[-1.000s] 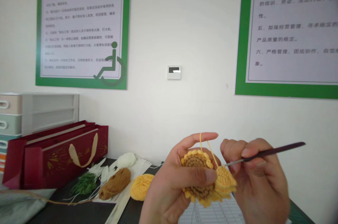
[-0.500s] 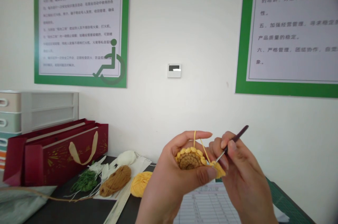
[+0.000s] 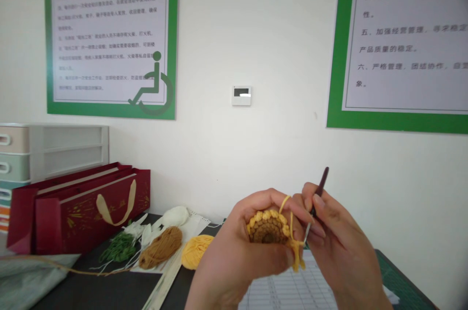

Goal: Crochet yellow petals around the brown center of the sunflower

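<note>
Between its thumb and fingers, my left hand (image 3: 248, 251) grips a round crochet piece (image 3: 268, 229) with a brown centre and a yellow scalloped edge. A strand of yellow yarn (image 3: 291, 220) loops over the left index finger and runs down to the edge of the piece. My right hand (image 3: 340, 237) is closed on a crochet hook (image 3: 321, 183) with a dark handle, held steeply upright. The metal tip of the hook touches the yellow stitches beside the left thumb. A small yellow part of the work hangs below that thumb.
On the dark table lie a yellow yarn ball (image 3: 197, 251), a brown skein (image 3: 161, 247), green yarn (image 3: 119, 246) and white yarn (image 3: 175, 217). Red gift bags (image 3: 84, 207) stand at left before a drawer unit (image 3: 69, 146). Printed sheets (image 3: 285, 285) and a green mat (image 3: 398, 276) lie beneath the hands.
The hook has turned more upright and its tip has moved lower. My left index finger has bent down toward the right hand, and the yellow edge now hangs downward.
</note>
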Demonstrator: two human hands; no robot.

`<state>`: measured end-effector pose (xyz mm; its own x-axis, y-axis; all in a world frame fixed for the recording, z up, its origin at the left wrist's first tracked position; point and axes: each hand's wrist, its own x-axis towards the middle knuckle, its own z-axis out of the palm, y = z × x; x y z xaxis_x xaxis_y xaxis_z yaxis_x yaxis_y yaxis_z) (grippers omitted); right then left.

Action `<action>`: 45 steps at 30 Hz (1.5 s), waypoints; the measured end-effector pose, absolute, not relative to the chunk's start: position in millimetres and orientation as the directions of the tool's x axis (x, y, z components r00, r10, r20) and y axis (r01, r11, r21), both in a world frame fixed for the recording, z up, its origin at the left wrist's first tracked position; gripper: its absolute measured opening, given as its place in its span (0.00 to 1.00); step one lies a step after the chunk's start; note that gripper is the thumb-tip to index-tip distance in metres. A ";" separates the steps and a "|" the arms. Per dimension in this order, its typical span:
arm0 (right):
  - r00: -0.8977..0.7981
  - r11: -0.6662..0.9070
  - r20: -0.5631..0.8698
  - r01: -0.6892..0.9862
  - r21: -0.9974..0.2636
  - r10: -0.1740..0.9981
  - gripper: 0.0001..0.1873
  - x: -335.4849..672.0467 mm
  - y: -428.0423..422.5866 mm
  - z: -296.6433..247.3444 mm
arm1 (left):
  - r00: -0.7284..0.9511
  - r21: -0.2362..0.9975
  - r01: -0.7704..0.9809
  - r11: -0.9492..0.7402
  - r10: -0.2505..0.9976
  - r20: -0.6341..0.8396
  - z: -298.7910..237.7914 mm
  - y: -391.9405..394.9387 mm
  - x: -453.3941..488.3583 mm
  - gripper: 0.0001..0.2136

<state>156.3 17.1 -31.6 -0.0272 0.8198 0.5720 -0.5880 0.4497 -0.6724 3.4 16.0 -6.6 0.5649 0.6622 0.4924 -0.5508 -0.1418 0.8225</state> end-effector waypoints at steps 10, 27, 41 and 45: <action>0.092 0.735 0.747 -0.294 -0.611 0.658 0.09 156.2 27.7 -33.7 | 0.203 0.854 -0.367 -0.369 0.864 0.460 -0.5 4.2 11.7 0.40; 0.112 0.968 0.991 0.233 -0.092 0.067 0.24 153.1 27.2 -43.9 | 0.111 0.789 -0.507 -0.347 0.882 0.459 -2.8 -6.3 18.3 0.29; 0.252 0.829 0.804 -0.331 -0.451 0.538 0.04 154.1 23.8 -35.4 | 0.199 0.819 -0.529 -0.225 0.904 0.377 4.0 -9.0 12.7 0.29; 0.188 0.818 0.820 -0.344 -0.461 0.541 0.05 161.4 23.9 -33.3 | 0.223 0.847 -0.483 -0.224 0.903 0.366 3.7 -9.4 12.6 0.27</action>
<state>161.4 23.9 -33.3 0.1878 0.5413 0.8196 -0.3444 0.8177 -0.4612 12.6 -9.4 3.7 0.2230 0.9033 0.3664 -0.4828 -0.2241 0.8465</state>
